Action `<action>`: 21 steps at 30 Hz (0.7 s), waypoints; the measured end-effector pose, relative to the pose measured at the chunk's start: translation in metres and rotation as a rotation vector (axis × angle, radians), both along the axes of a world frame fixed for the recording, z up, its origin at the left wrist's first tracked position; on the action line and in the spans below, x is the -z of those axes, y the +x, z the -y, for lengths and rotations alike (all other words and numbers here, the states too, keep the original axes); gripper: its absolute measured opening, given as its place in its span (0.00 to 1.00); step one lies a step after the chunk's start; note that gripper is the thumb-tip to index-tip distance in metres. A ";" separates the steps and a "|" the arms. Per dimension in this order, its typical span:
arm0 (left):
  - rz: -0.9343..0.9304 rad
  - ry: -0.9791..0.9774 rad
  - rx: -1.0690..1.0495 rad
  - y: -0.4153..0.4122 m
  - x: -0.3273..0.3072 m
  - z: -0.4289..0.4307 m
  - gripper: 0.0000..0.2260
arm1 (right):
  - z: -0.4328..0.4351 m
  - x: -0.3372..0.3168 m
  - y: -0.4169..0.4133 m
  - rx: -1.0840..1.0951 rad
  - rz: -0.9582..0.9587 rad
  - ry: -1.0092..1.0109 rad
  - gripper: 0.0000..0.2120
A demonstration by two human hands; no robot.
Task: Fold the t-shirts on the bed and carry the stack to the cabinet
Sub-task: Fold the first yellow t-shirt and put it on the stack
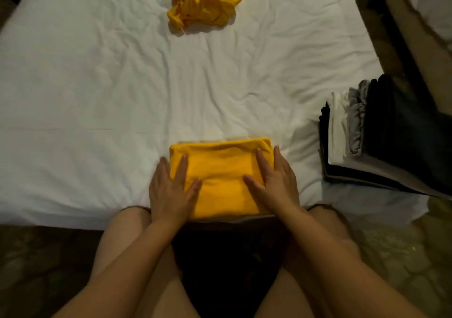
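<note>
folded yellow t-shirt (220, 178) lies right at the near edge of the bed (97, 97), just in front of me. it could slip off that edge if i push toward myself, and the folds could pop open if i lift it by one side only. the stack (381, 134) of folded clothes on the right sits close to the bed's corner and maybe leans, but the dim view makes that hard to tell. my left hand (168, 190) and my right hand (274, 180) are flat, fingers straight, pressing down on the shirt's two sides. they grip nothing.
</note>
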State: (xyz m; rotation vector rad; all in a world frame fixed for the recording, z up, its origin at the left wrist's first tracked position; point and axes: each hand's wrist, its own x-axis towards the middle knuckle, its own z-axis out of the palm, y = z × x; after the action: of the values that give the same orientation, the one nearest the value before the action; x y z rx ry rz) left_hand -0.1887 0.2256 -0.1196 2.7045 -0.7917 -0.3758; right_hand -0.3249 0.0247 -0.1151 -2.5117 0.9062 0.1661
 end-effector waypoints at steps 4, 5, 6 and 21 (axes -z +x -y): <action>-0.174 0.021 -0.092 -0.001 -0.018 0.005 0.42 | 0.003 -0.009 0.008 0.080 0.110 0.234 0.38; -0.234 0.000 -0.091 0.001 -0.021 0.007 0.42 | 0.005 -0.012 0.008 0.104 0.150 0.319 0.37; -0.298 -0.012 -0.080 0.004 -0.023 0.009 0.43 | 0.009 -0.015 0.008 0.113 0.163 0.396 0.37; -0.365 -0.140 0.199 -0.005 -0.117 0.047 0.50 | 0.055 -0.125 -0.048 0.120 0.338 0.494 0.42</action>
State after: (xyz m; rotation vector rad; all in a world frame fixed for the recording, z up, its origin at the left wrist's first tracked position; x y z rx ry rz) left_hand -0.1936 0.1788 -0.0021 2.3363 -0.9368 -0.8005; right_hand -0.3725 -0.0306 0.0095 -1.9478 0.7623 -0.0673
